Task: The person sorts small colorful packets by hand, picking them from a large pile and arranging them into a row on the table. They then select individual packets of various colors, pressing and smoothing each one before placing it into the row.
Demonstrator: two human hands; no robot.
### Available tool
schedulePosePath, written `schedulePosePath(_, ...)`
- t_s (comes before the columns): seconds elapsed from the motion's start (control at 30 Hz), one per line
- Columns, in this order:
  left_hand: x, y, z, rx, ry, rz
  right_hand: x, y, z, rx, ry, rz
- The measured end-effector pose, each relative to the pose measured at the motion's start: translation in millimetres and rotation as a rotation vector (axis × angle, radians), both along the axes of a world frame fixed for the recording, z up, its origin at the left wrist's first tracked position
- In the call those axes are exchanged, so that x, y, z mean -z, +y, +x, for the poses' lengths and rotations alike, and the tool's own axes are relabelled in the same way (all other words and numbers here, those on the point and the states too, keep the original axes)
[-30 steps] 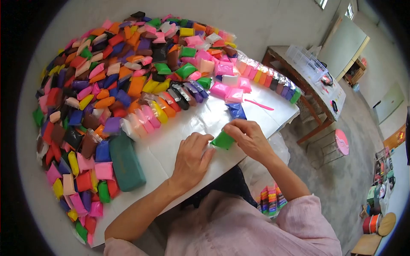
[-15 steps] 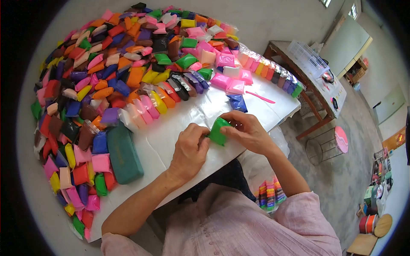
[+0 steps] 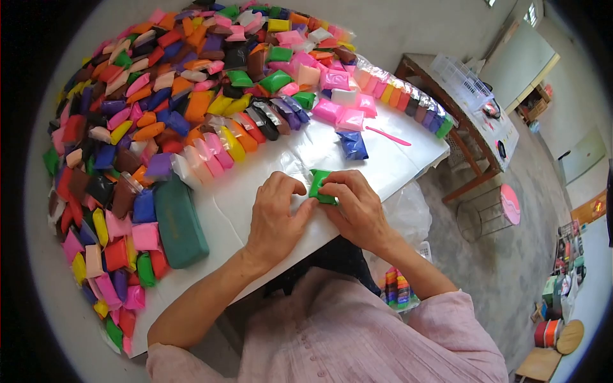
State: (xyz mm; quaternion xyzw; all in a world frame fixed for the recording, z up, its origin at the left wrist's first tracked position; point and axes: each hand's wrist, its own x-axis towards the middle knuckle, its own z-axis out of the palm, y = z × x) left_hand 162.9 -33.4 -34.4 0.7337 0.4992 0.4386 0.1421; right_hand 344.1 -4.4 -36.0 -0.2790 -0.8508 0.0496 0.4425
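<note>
A small green packet [image 3: 321, 187] lies between my hands near the front edge of the white-covered table [image 3: 233, 220]. My right hand [image 3: 352, 203] has its fingers pressed on the packet's right side. Beside the packet's left edge, my left hand [image 3: 279, 210] has thumb and forefinger apart in a curve, with nothing visible between them; its thumb tip is close to the packet. Beyond the hands are a dark blue packet [image 3: 352, 145] and a pink plastic tool [image 3: 388, 136].
A large pile of colourful packets [image 3: 198, 105] covers the back and left. A dark green case [image 3: 181, 223] lies left of my left hand. Rows of packets [image 3: 408, 99] line the far right. A side table [image 3: 469, 118] and a wire stool [image 3: 488, 210] stand at the right.
The green packet has gone from raised and tilted to lower and flatter. My left fingers have opened away from it, while my right hand has moved down and left over it.
</note>
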Motion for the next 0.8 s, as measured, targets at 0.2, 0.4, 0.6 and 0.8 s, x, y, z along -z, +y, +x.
schedulePosePath(0.2, -5, -1, 2, 0.032, 0.092, 0.028, 6, 4, 1, -0.047, 0.089, -0.132)
schedulePosePath(0.4, -3, -2, 4, 0.045, 0.122, 0.049, 0, -4, 13, 0.127, -0.014, -0.05)
schedulePosePath(0.6, -2, -2, 6, 0.083, 0.209, 0.134, 5, -1, 18, 0.101, -0.145, 0.077)
schedulePosePath(0.8, 0, -5, 8, 0.073, 0.362, 0.182, -2, -14, 22, 0.137, -0.327, 0.07)
